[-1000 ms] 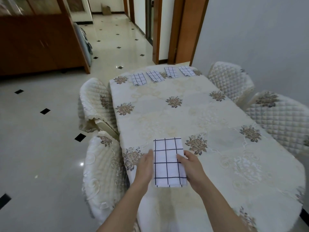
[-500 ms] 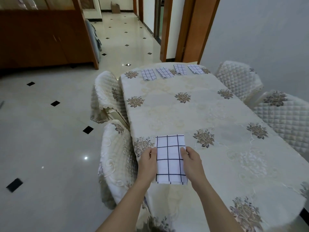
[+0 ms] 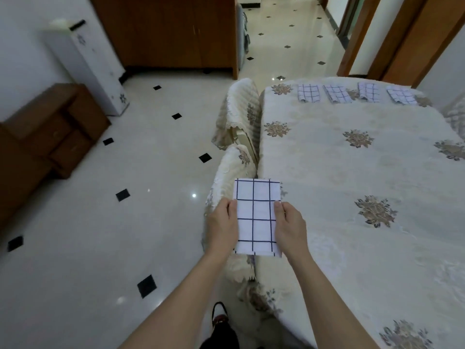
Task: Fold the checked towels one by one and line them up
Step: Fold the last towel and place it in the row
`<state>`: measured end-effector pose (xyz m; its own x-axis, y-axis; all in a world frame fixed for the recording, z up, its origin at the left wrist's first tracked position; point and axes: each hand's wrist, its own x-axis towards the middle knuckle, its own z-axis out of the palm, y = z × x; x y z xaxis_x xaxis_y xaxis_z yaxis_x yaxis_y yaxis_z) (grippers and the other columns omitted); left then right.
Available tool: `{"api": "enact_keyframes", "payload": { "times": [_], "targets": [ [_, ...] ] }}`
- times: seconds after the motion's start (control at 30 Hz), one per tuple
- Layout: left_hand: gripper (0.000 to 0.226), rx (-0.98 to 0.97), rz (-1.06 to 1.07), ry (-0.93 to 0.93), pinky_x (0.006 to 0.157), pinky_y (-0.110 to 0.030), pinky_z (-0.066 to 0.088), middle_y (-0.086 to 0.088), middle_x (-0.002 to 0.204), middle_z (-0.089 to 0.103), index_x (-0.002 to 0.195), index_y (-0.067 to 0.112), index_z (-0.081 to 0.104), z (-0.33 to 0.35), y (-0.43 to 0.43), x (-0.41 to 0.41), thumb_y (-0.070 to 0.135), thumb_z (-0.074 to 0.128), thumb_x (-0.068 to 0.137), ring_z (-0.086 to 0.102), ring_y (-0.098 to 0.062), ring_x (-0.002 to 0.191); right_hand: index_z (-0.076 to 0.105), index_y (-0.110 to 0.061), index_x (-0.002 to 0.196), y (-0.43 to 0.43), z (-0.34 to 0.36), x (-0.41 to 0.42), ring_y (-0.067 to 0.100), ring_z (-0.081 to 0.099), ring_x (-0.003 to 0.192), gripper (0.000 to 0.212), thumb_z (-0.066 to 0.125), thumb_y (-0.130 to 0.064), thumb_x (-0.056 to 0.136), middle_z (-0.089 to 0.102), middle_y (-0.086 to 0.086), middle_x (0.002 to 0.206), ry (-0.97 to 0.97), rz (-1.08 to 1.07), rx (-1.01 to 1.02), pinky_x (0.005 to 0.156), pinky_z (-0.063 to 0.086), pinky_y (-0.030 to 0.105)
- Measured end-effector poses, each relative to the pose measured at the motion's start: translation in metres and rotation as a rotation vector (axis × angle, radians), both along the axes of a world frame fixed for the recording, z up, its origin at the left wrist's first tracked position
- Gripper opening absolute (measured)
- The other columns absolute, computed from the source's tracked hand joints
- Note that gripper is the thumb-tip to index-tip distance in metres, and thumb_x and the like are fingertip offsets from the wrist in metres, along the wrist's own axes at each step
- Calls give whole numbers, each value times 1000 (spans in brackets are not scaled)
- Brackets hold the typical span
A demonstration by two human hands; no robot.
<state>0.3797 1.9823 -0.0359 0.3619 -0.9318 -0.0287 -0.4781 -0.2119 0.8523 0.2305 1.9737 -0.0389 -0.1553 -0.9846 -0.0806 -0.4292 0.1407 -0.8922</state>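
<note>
The folded towel (image 3: pixel 255 217) is hanging between both hands as a narrow, flat rectangle, its long sides running away from the person. It is being held over the near left edge of the table (image 3: pixel 352 172), partly above the padded chair (image 3: pixel 234 172) tucked in there; whether it is touching the tablecloth cannot be told. The left hand (image 3: pixel 222 222) is pinching the left long edge and the right hand (image 3: pixel 290 227) is pinching the right one, thumbs lying on top and the other fingers hidden underneath.

At the far end of the table a row of four folded towels (image 3: pixel 337 93) is lying side by side, just apart from one another, roughly level along the far edge.

Judging from this, the folding of this towel is looking finished and it is waiting to be carried to the far end and laid down beside the others. No unfolded towels are showing anywhere in view, so this may be the last one, though part of the table is lying outside the picture.
</note>
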Motion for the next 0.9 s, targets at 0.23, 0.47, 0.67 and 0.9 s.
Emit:
{"api": "enact_keyframes", "payload": {
  "times": [0.23,0.47,0.67,0.9],
  "targets": [
    [31,-12,178,-18,51,-21,34,-4,70,58,79,14,51,3,25,72,29,42,106,43,-9,59,50,-4,78,-7,1,77,18,51,67,41,39,-32,106,56,6,72,-8,219,-16,58,35,26],
    [29,-29,303,-3,52,-16,35,-1,68,53,82,12,52,-7,11,153,27,43,106,41,-8,58,44,-16,68,-37,-2,163,12,48,61,41,39,-32,106,54,-2,66,61,335,-46,55,34,28],
    [31,-23,301,48,51,-18,32,4,63,46,77,16,47,-29,-50,240,28,42,106,37,-9,57,45,-13,69,-98,-16,252,13,45,59,43,38,-32,106,51,-2,63,100,333,-30,54,33,28],
    [32,14,248,42,51,-20,31,2,64,47,80,12,49,-34,-143,355,29,42,105,38,-13,58,39,-15,66,-182,-18,360,13,39,57,42,41,-28,105,45,-5,60,123,270,39,53,30,31]
  ]
}}
